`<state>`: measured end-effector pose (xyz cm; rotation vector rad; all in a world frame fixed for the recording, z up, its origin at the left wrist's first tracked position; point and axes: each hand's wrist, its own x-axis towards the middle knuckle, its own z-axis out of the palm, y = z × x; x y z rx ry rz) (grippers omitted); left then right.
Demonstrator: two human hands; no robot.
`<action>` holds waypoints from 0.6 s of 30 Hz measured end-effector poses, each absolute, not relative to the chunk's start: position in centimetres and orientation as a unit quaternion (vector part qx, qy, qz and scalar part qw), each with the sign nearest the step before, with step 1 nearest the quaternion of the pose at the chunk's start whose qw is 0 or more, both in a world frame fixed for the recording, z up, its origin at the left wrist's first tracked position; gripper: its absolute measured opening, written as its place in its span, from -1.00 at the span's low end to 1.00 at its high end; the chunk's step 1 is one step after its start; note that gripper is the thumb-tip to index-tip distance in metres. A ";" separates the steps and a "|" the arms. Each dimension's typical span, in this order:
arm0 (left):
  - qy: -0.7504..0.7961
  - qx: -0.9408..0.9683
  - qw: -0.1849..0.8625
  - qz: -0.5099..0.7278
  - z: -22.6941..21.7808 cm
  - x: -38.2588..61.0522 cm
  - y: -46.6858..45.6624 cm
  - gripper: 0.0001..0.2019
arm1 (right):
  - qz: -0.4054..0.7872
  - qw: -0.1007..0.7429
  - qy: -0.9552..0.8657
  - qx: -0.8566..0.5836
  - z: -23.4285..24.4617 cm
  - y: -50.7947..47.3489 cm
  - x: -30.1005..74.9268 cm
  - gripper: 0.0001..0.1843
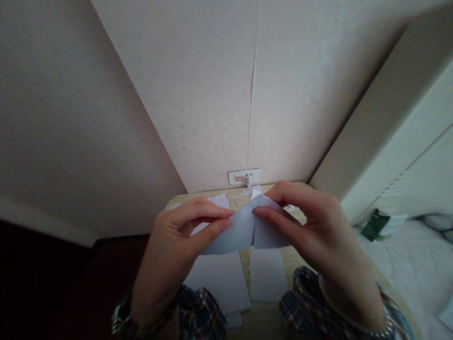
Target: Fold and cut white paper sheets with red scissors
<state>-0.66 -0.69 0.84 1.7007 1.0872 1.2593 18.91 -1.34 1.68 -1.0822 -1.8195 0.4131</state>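
Observation:
A folded sheet of white paper [244,229] is held up above a small wooden table [293,257], in the lower middle of the head view. My left hand [177,236] pinches its left side between thumb and fingers. On the right side my right hand [311,222] does the same, with its fingertips pressed near the middle crease. Both wrists wear plaid sleeves. Under the held sheet, two stacks of white paper sheets [221,281] [267,274] lie flat on the table.
A wall socket with a red switch [244,177] sits on the wall just behind the table. Small paper scraps [256,191] lie at the table's far edge. A bed with white bedding [414,259] and a dark green packet [375,224] is at the right. Dark floor lies left.

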 end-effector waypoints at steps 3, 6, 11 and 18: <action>0.451 0.672 0.302 0.504 0.9 -0.5 -1.1 -0.77 | 0.186 0.472 -0.739 -0.444 1.8 -1.4 18.9 -0.82; 0.477 0.669 0.234 0.520 1.0 0.1 -1.4 -0.80 | 0.210 0.473 -0.733 -0.442 1.9 -1.3 18.8 -0.83; 0.463 0.690 0.213 0.514 1.0 0.7 -1.8 -0.84 | 0.218 0.462 -0.725 -0.461 1.9 -1.3 18.6 -0.85; 0.501 0.683 0.231 0.478 1.4 -0.8 -1.3 -0.90 | 0.271 0.556 -0.626 -0.475 1.5 -0.8 19.5 -0.80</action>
